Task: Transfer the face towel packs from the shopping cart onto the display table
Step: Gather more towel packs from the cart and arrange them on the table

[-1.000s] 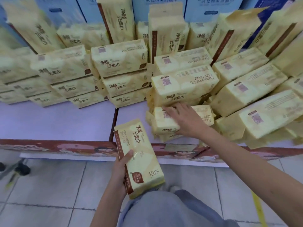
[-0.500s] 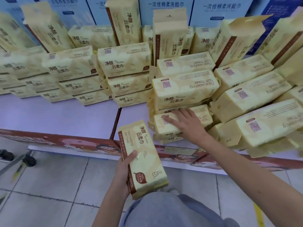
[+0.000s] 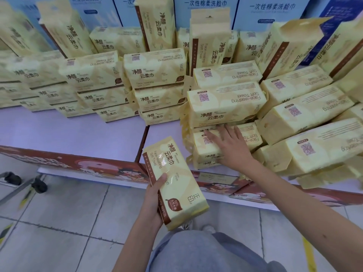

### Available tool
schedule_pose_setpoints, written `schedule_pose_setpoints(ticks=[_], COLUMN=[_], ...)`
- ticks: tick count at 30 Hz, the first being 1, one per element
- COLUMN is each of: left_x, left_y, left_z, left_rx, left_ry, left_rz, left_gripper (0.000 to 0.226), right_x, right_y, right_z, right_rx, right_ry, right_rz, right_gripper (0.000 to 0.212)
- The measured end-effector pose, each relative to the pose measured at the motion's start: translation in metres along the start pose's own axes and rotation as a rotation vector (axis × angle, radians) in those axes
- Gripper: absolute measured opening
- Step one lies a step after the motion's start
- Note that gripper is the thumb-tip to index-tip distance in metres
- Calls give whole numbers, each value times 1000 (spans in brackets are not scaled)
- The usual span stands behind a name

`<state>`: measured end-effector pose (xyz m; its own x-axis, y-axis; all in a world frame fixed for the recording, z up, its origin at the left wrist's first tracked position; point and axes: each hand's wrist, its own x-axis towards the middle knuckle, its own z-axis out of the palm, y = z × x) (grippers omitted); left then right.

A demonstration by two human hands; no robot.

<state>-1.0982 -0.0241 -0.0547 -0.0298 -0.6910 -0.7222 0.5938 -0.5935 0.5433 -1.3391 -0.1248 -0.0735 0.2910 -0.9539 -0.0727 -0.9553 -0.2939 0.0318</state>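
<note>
My left hand (image 3: 152, 201) grips a yellow face towel pack (image 3: 176, 185) from below, thumb across its front, in the air in front of the display table (image 3: 78, 138). My right hand (image 3: 229, 148) lies flat with straight fingers on a pack (image 3: 206, 150) low in a stack at the table's front edge. Several more yellow packs are piled in stacks (image 3: 225, 103) across the table. The shopping cart's body is out of view.
Blue cartons (image 3: 206, 8) stand behind the packs at the back. Loose packs (image 3: 314, 150) lean in a heap at the right. A red printed skirt (image 3: 88, 167) runs along the table's front. Black wheels (image 3: 39, 185) stand on the tiled floor at left.
The view has shifted a little closer to the table. My right hand has flattened on the low pack, fingers now straight. The left hand still holds its pack.
</note>
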Motion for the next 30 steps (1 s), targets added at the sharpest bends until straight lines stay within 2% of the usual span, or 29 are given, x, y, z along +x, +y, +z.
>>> schedule_pose_setpoints(ticks=[4, 6, 9, 11, 12, 14, 16, 18, 20, 22, 26, 30], left_x=[-5, -9, -13, -13, -12, -11, -9, -8, -6, -5, -3, 12], left_y=[2, 6, 12, 16, 18, 22, 22, 23, 25, 30, 60, 93], left_z=[3, 8, 19, 29, 34, 46, 57, 66, 73, 77, 79, 66], left_rx=[-75, -113, -159, -182, -190, -181, -141, -91, -44, -6, -39, -49], left_ry=[-61, -110, -180, -220, -237, -254, -244, -211, -209, -272, -301, -247], left_rz=[36, 79, 184, 254, 283, 339, 391, 420, 446, 491, 458, 286], left_gripper=[59, 58, 52, 54, 58, 65, 70, 78, 84, 83, 90, 65], right_x=[-14, -25, -40, -45, -47, -50, -51, -51, -49, -47, -47, -43], right_y=[-13, -20, -39, -51, -54, -55, -54, -53, -52, -46, -21, 5], right_z=[-10, -19, -40, -53, -57, -63, -67, -74, -80, -85, -88, -94], right_rx=[191, 414, 1034, 1459, 1611, 1922, 2203, 2366, 2412, 2370, 2267, 2225], right_ry=[104, 167, 161, 49, -60, -329, -559, -651, -593, -452, -144, 169], right_rz=[12, 74, 355, 608, 719, 852, 870, 831, 845, 863, 762, 676], right_gripper=[79, 67, 35, 19, 22, 43, 67, 75, 68, 60, 65, 48])
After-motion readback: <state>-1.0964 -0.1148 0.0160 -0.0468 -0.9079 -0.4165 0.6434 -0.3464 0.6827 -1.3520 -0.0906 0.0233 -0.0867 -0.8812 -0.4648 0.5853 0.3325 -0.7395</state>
